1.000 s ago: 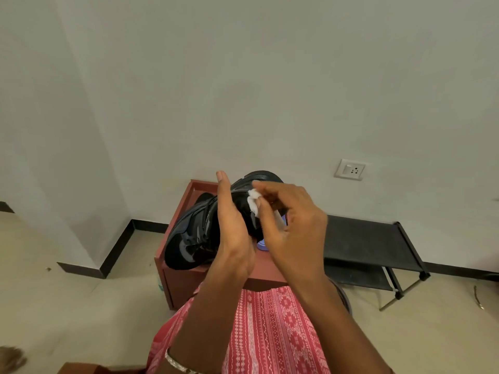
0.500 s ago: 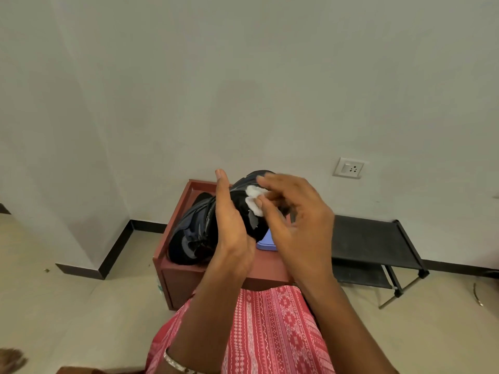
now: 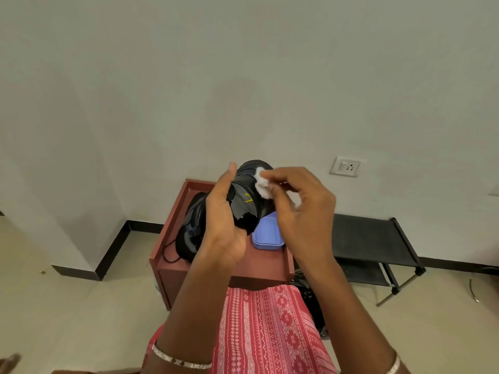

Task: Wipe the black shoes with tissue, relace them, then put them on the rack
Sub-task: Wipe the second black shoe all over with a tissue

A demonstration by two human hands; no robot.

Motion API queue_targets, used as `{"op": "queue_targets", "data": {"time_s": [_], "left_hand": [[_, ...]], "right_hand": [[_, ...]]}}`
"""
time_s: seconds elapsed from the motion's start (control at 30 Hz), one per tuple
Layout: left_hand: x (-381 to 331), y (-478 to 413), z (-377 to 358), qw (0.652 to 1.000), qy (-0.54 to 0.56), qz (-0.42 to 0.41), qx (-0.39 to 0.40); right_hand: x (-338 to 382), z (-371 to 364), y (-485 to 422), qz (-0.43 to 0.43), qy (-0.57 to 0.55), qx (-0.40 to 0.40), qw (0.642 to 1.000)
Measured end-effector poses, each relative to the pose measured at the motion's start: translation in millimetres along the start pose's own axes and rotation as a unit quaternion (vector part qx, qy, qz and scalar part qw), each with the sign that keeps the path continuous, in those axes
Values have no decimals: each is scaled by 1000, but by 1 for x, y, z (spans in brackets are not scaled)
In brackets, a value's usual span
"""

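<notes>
My left hand grips a black shoe and holds it up above the small red-brown table. My right hand pinches a wad of white tissue and presses it against the upper part of that shoe. A second black shoe lies on the table's left side, partly hidden behind my left hand, with a loose black lace trailing off it. The black shoe rack stands on the floor to the right of the table.
A blue lidded box sits on the table under my right hand. The wall with a socket plate is just behind. Tiled floor lies left and right. My red patterned garment fills the lower middle.
The held shoe has been turned, so its heel end with a yellow mark faces me. My right hand moved the tissue up and slightly right along it.
</notes>
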State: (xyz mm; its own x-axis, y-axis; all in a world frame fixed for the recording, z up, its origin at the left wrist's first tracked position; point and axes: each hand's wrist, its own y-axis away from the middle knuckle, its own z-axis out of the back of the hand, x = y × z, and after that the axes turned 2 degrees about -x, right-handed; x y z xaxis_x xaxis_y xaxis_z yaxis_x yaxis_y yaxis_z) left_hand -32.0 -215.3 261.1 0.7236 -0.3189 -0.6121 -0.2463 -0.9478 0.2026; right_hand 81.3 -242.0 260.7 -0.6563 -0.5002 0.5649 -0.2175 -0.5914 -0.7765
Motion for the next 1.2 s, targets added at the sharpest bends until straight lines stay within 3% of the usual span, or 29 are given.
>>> {"op": "queue_targets", "data": {"time_s": [0.1, 0.3, 0.47, 0.63, 0.87, 1.2], "left_hand": [[-2, -1, 1, 1000, 24, 11, 5], [-15, -5, 9, 999, 43, -1, -16], [-6, -6, 5, 998, 53, 22, -4], [0, -9, 9, 995, 90, 37, 0], [-2, -14, 17, 990, 134, 37, -26], [-4, -9, 8, 992, 110, 31, 45]], "right_hand": [[-2, -14, 12, 47, 62, 3, 997], [-19, -17, 63, -2, 47, -7, 999], [0, -7, 16, 14, 28, -115, 993], [-12, -16, 21, 62, 101, -66, 991], [-26, -21, 50, 15, 78, -67, 995], [2, -18, 9, 57, 125, -54, 989]]}}
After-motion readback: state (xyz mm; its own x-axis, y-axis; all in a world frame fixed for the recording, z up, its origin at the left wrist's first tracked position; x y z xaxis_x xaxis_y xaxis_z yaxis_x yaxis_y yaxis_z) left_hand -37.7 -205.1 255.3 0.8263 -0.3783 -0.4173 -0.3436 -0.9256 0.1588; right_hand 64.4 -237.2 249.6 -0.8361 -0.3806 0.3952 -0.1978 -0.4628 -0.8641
